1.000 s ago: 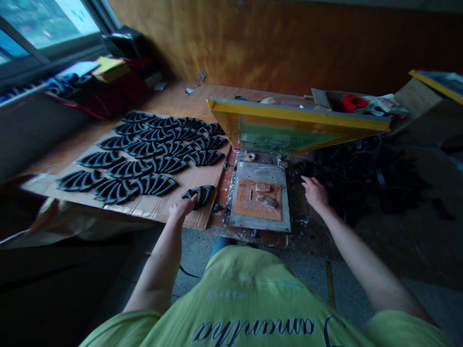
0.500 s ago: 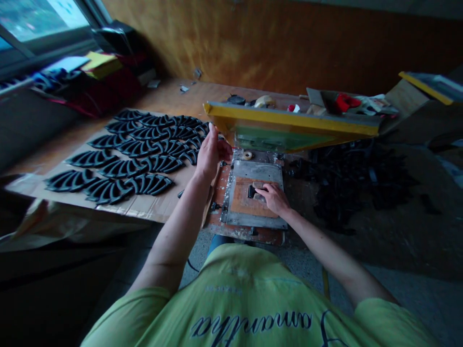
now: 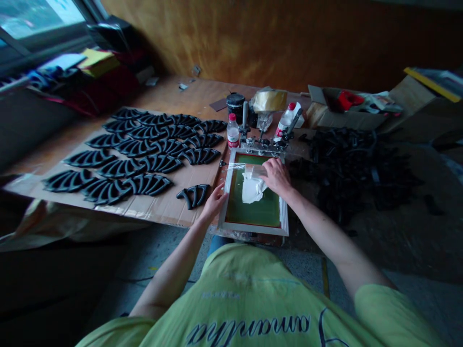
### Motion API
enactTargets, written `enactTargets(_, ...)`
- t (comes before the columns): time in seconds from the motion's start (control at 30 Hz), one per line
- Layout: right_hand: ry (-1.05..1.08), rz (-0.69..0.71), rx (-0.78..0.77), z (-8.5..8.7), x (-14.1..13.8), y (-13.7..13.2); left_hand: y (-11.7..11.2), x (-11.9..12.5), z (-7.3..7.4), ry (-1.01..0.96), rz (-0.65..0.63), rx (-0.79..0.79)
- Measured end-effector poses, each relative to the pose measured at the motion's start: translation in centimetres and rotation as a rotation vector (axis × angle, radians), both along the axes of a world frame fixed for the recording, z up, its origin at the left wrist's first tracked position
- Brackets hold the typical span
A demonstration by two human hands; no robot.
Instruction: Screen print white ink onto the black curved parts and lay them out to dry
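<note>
Screen frame (image 3: 253, 227) had dropped flat onto the press, no longer propped up like before. Right hand (image 3: 277, 177) pressed on a white rag (image 3: 251, 189) mid-mesh, can't tell if gripping. Left hand (image 3: 214, 202) sat open at the frame's 9 o'clock edge, just beside a black arched piece (image 3: 193, 195). Plastic bottle (image 3: 233, 131) now showed at 12 o'clock.

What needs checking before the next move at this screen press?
1. Screen frame lying flat on the press: ok.
2. Green mesh free of the white wipe under the right hand: not ok.
3. Left hand clear of the black arched piece on the cardboard: cannot tell.
4. Hinge clamps tight: cannot tell.
5. Red-capped bottle upright: ok.
</note>
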State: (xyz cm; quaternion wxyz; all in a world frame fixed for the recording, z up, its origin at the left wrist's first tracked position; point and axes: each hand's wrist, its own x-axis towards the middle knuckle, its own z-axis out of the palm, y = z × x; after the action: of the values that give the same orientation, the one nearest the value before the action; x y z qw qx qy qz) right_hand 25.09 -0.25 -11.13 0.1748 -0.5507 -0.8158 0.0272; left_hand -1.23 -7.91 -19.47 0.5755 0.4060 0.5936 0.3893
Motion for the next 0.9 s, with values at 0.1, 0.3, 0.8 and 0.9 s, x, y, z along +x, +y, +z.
enactTargets(0.1,-0.118,0.062,-0.131,-1.1,-1.5,-2.1,0.4,-0.2,-0.6,0.020,-0.028,-0.003)
enactTargets(0.3,-0.197,0.404,-0.117,-1.0,0.2,-6.4,0.3,-0.2,0.5,0.065,-0.012,-0.023)
enactTargets(0.8,0.012,0.380,-0.137,-1.9,0.6,-6.4,0.2,-0.2,0.7,0.027,-0.027,-0.012)
enactTargets(0.9,0.098,0.194,-0.121,0.0,-0.1,-3.3,0.4,-0.4,2.0,0.026,-0.028,-0.032)
